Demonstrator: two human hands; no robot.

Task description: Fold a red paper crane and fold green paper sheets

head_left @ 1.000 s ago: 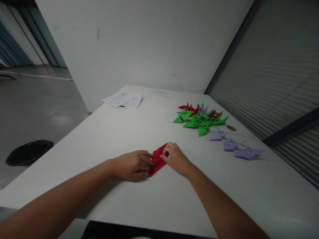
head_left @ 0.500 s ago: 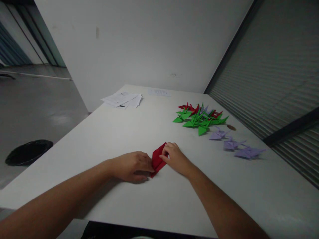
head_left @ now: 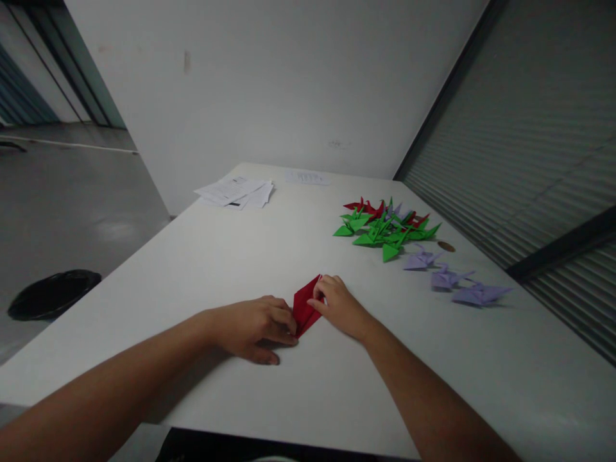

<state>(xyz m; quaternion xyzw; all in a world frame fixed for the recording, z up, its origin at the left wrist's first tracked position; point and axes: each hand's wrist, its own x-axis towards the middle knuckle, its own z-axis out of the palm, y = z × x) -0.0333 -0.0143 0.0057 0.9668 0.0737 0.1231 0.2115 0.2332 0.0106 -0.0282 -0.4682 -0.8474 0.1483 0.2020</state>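
Note:
A folded piece of red origami paper (head_left: 304, 304) lies on the white table (head_left: 240, 256), its near tip covered by fingers. My left hand (head_left: 257, 327) rests at its lower left, fingertips pressing on the near end, thumb stretched out apart on the table. On the right side, my right hand (head_left: 337, 305) pinches the paper's right edge between thumb and forefinger. Part of that edge is hidden behind the fingers.
Folded green paper cranes (head_left: 380, 234), with red and lilac ones among them, lie in a heap at the right. Closer stand lilac cranes (head_left: 447, 278) beside a brown oval disc (head_left: 446, 246). Loose printed sheets (head_left: 235, 191) lie far left; a black-lined bin (head_left: 55, 294) is on the floor.
My left hand's fingers have shifted up over the near tip of the red paper, and its thumb has spread away toward me. My right hand stays in place.

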